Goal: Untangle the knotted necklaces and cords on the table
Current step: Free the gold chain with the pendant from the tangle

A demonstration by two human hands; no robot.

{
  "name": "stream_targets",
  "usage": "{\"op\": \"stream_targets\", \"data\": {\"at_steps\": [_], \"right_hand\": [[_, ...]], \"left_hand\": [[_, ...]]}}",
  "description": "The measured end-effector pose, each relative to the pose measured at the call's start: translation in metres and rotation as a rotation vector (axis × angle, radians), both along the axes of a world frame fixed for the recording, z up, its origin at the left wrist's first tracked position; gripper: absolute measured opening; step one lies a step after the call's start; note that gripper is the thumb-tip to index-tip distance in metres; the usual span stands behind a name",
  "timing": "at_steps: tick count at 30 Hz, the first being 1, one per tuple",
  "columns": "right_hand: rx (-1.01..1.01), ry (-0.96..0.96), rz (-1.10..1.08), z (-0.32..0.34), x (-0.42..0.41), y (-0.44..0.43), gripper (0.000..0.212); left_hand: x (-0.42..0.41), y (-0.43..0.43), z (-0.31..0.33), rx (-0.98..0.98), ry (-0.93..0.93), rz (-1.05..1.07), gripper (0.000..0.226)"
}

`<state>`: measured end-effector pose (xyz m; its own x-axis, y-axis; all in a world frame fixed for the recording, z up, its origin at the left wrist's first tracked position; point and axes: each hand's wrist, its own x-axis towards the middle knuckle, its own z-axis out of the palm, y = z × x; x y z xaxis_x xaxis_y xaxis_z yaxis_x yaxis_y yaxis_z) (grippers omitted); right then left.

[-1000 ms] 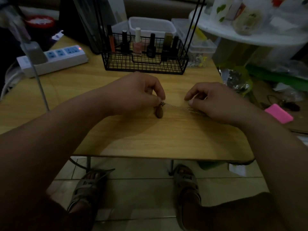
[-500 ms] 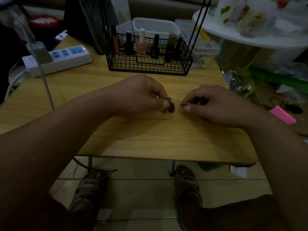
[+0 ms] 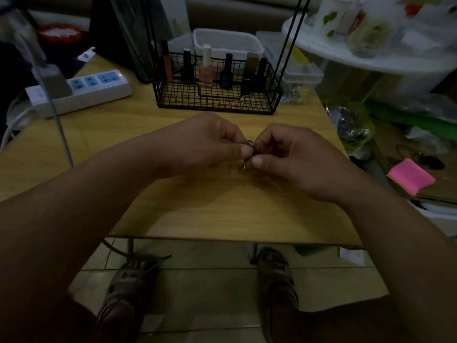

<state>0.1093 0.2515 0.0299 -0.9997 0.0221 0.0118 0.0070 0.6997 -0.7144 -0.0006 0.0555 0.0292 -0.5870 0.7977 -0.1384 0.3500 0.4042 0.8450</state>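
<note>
A thin metal necklace chain (image 3: 248,154) is bunched between my two hands, just above the middle of the wooden table (image 3: 222,214). My left hand (image 3: 207,142) pinches it from the left with thumb and curled fingers. My right hand (image 3: 291,154) pinches it from the right, thumb tip touching the chain. A short loop of chain hangs below the fingertips. Most of the chain and its pendant are hidden inside the fingers.
A black wire basket (image 3: 217,100) with several nail polish bottles stands at the back of the table. A white power strip (image 3: 81,91) lies at the back left, a cable running down from it. A pink block (image 3: 410,175) lies off the table's right side.
My hands have come together: the chain, stretched out between them a second ago with the pendant hanging, is now gathered into a small bunch at the fingertips.
</note>
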Motion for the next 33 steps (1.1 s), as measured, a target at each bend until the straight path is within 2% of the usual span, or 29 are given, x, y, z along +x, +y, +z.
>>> {"op": "stream_targets", "data": {"at_steps": [3, 8, 12, 15, 24, 33], "right_hand": [[-0.063, -0.016, -0.013, 0.008, 0.003, 0.007, 0.003], [-0.159, -0.007, -0.062, 0.014, 0.004, 0.018, 0.014], [-0.175, -0.092, -0.092, 0.015, 0.004, 0.020, 0.022], [-0.231, -0.155, -0.070, 0.016, 0.006, 0.021, 0.024], [-0.094, -0.155, -0.045, 0.014, 0.007, 0.031, 0.015], [-0.064, -0.065, -0.029, 0.010, 0.003, 0.015, 0.005]], "left_hand": [[0.000, -0.002, 0.002, -0.040, 0.011, -0.008, 0.012], [0.002, -0.002, 0.004, -0.045, 0.031, 0.005, 0.009], [0.004, -0.001, 0.003, -0.006, 0.067, 0.031, 0.007], [0.005, -0.002, 0.003, 0.034, 0.021, 0.068, 0.012], [0.004, -0.001, 0.005, 0.174, -0.001, 0.160, 0.010], [0.006, 0.004, 0.007, 0.272, 0.064, 0.098, 0.010]]}}
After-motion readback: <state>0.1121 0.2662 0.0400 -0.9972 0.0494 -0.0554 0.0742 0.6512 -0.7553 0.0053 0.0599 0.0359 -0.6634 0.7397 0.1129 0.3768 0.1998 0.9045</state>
